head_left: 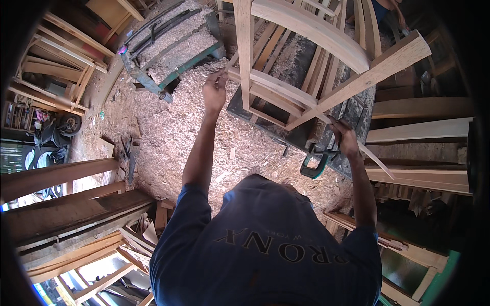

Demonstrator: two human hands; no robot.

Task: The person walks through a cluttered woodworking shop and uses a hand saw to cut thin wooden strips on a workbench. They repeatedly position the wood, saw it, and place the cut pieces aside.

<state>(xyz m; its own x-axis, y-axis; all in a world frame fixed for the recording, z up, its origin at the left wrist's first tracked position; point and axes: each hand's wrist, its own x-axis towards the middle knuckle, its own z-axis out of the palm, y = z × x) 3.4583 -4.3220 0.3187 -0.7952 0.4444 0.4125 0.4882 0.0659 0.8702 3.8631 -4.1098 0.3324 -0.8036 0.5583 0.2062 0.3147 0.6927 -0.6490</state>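
Observation:
A pale wooden frame (357, 81), with splayed legs and a curved rail (316, 28), stands on the dark workbench ahead of me. My left hand (215, 91) is raised at the frame's left side, its fingers closed at the end of a wooden piece (233, 74) that runs behind the left leg. My right hand (345, 136) is by the frame's right lower corner, closed round a thin wooden strip (376, 162) whose free end sticks out to the right. Whether both hands hold the same strip is hidden behind the frame.
A green C-clamp (314, 165) hangs at the bench's near edge. Wood shavings (173, 132) cover the floor. A green-edged metal stand (189, 66) is at the far left. Boards (418, 133) are stacked at right, wooden frames (76, 66) at left. Another person's arm (399, 15) shows far right.

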